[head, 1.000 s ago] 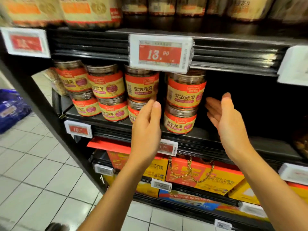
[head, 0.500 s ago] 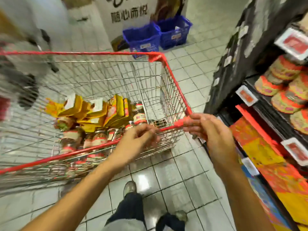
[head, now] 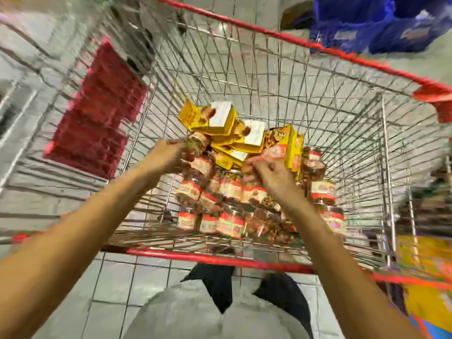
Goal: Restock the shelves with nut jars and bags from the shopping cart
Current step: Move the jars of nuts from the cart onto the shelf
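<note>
I look down into a wire shopping cart with a red rim. Several nut jars with red and cream labels lie on its floor. Yellow nut bags are piled behind them. Both my arms reach in over the near rim. My left hand grips the top of one tilted nut jar at the left of the pile. My right hand hovers with curled fingers over the middle jars, just in front of the bags. Motion blur hides whether it holds anything.
A red plastic seat flap hangs on the cart's left end. Blue baskets stand on the tiled floor beyond the cart. Yellow boxed goods on the low shelf lie at the right edge. My feet are below the rim.
A second ago my open hands were at the jar shelf. Then I turned and took hold of the cart rim. Now both hands are down inside the cart among the jars.
</note>
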